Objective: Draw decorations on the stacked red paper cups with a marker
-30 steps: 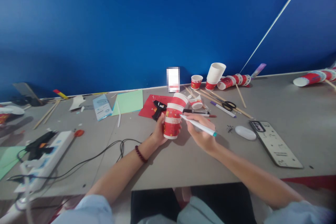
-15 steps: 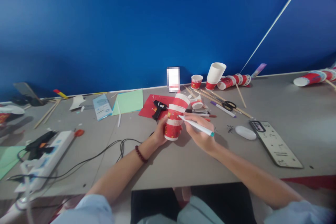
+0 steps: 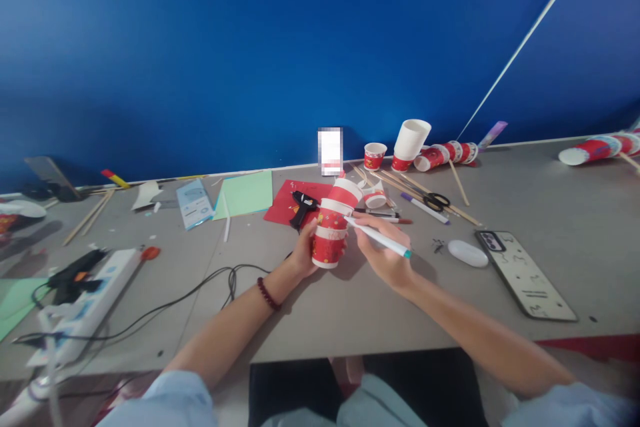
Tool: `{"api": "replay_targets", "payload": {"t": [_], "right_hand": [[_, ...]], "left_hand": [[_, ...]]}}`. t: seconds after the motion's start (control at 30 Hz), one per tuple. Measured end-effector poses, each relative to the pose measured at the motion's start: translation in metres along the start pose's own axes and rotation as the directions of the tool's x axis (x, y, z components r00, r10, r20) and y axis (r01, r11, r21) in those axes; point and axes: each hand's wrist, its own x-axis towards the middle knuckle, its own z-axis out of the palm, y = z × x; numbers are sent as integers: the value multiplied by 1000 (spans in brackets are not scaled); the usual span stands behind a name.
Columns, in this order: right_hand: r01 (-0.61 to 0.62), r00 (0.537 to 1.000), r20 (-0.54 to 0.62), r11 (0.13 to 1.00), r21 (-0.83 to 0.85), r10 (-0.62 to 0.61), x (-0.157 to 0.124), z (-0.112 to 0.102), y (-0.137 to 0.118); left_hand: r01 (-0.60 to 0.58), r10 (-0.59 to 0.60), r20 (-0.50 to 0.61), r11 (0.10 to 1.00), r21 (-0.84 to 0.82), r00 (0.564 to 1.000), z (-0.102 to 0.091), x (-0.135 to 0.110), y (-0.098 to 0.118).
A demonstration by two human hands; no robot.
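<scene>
A joined column of red and white paper cups (image 3: 331, 245) stands tilted in my left hand (image 3: 304, 250), whose fingers wrap round its lower part. My right hand (image 3: 385, 255) pinches a white marker pen (image 3: 381, 239) with a teal end. Its tip is at the side of the cups, near the middle; I cannot tell whether it touches. Behind the cups a black glue gun (image 3: 302, 208) lies on a red paper sheet (image 3: 280, 205). Black and brown pens (image 3: 383, 215) lie beyond my right hand.
Cups (image 3: 374, 156) and a lying cup column (image 3: 445, 155) stand along the blue wall. Scissors (image 3: 436, 201) and wooden sticks lie right of centre. A phone (image 3: 530, 277) and a white case (image 3: 468, 253) are at right. At left are a power strip (image 3: 100, 300) and a cable (image 3: 200, 290).
My right hand and the marker have shifted slightly right, away from the cups. The lower end of the cup column has moved a touch to the left.
</scene>
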Motion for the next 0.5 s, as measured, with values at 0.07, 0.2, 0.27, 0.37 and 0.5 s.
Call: {"api": "replay_targets", "payload": {"t": [0.07,0.2,0.27,0.37,0.5], "right_hand": [[5,1000,-5,1000,-4,-5,1,0,0],[12,1000,-15,1000,-8,-12,2,0,-1],[6,1000,-16,1000,-14,-6,3,0,-2],[4,1000,-13,1000,-23,-4,3,0,-1],[-2,1000,-6,1000,-16,1,2,0,-1]], "left_hand": [[-1,1,4,1000,-8,1000,0,0,0],[-12,12,11,1000,-25,1000,2,1,1],[-15,15,4,999,-37,1000,2,1,1],[-13,13,-9,998,-62,1000,4,0,2],[-23,22,-15,997,-79,1000,7,0,4]]}}
